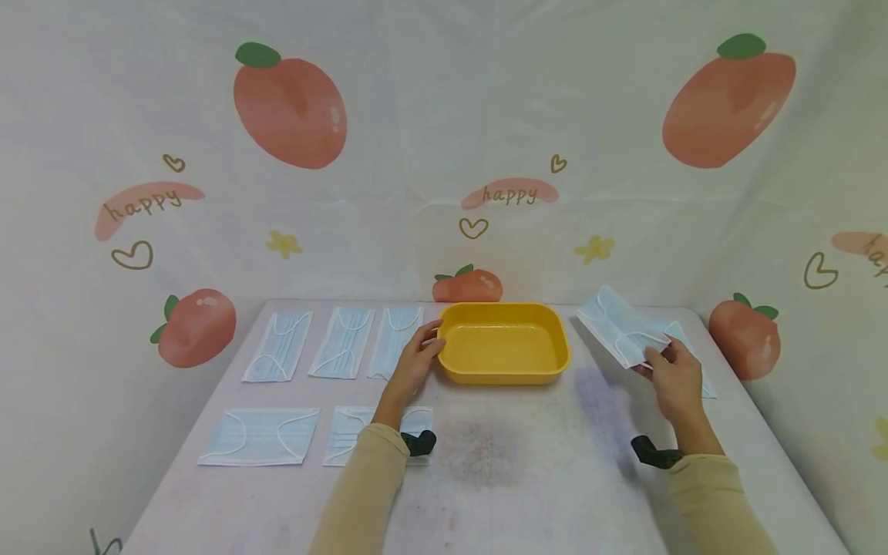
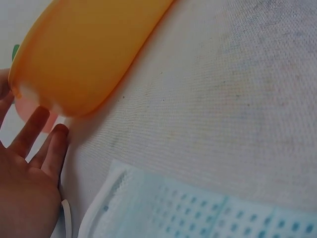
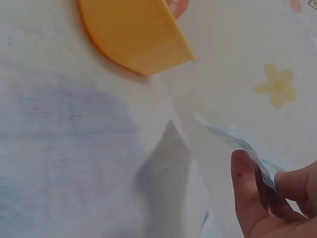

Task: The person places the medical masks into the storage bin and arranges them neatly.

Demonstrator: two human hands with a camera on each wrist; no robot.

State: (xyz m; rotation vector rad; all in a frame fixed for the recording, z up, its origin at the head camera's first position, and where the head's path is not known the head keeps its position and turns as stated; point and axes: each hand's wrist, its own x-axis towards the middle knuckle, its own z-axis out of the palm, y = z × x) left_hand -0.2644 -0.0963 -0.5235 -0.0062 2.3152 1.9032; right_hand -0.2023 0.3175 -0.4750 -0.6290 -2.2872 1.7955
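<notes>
My left hand [image 1: 415,362] holds the left edge of a yellow tray [image 1: 502,379], with fingertips at its rim and outer wall. In the left wrist view, fingers [image 2: 34,131] touch the outside of the tray's corner. A pale blue face mask [image 1: 617,327] with white ear loops is pinched by my right hand [image 1: 674,381], raised and tilted right of the tray. The right wrist view shows that mask [image 3: 242,136] edge-on between thumb and fingers. Partly behind the right hand, another mask [image 1: 708,385] lies on the table.
Several face masks lie flat on the left: a back row with a mask [image 1: 277,347] at its far end, and a front row with a mask [image 1: 260,437]. My left forearm partly covers a front mask [image 1: 343,439]. A printed cloth [image 1: 416,116] hangs behind the white table [image 1: 486,493].
</notes>
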